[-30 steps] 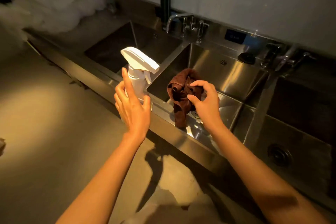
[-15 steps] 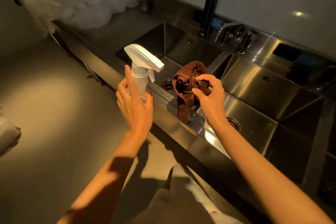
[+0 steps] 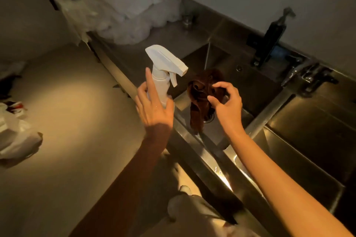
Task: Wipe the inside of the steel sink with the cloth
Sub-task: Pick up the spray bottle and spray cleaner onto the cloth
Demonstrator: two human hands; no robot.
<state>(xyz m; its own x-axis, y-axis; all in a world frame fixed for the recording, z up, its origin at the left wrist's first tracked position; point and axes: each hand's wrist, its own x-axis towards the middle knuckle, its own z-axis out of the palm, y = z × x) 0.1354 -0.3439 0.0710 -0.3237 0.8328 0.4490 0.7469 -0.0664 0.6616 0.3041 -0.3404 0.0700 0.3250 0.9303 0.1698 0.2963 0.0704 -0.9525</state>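
Two hands raised over the leftmost basin of the steel sink [image 3: 248, 86], both occupied, neither yet inside it.

Left hand [image 3: 154, 109]: wrapped around the lower body of a white spray bottle [image 3: 163, 75], thumb on the near side, index finger laid straight up along the neck. Bottle upright, nozzle aimed right toward the cloth and the basin behind it. Trigger free, no finger on it. Likely held so for wetting the cloth or the steel ahead of wiping; a shift of the index finger onto the trigger needed first.

Right hand [image 3: 225, 106]: fingers curled, thumb and fingertips pinching the bunched top of the brown cloth [image 3: 200, 98]. Cloth hanging in folds from that pinch, lower end dangling above the basin floor near the drain [image 3: 209, 117]; contact with the steel not determinable in this dim light. Held high and loose, probably to present a face to the nozzle and keep drips over the basin.

Basin walls and floor dark, wetness not discernible. Further basins to the right, separated by steel dividers. Taps [image 3: 308, 75] and a dark pump dispenser [image 3: 269, 44] on the back ledge, well apart from both hands. White plastic bags [image 3: 125, 5] heaped on the counter to the left.

Wiping judged not begun. Regripping the cloth into a flat pad advisable before lowering, since a pinched bundle offers little contact area.
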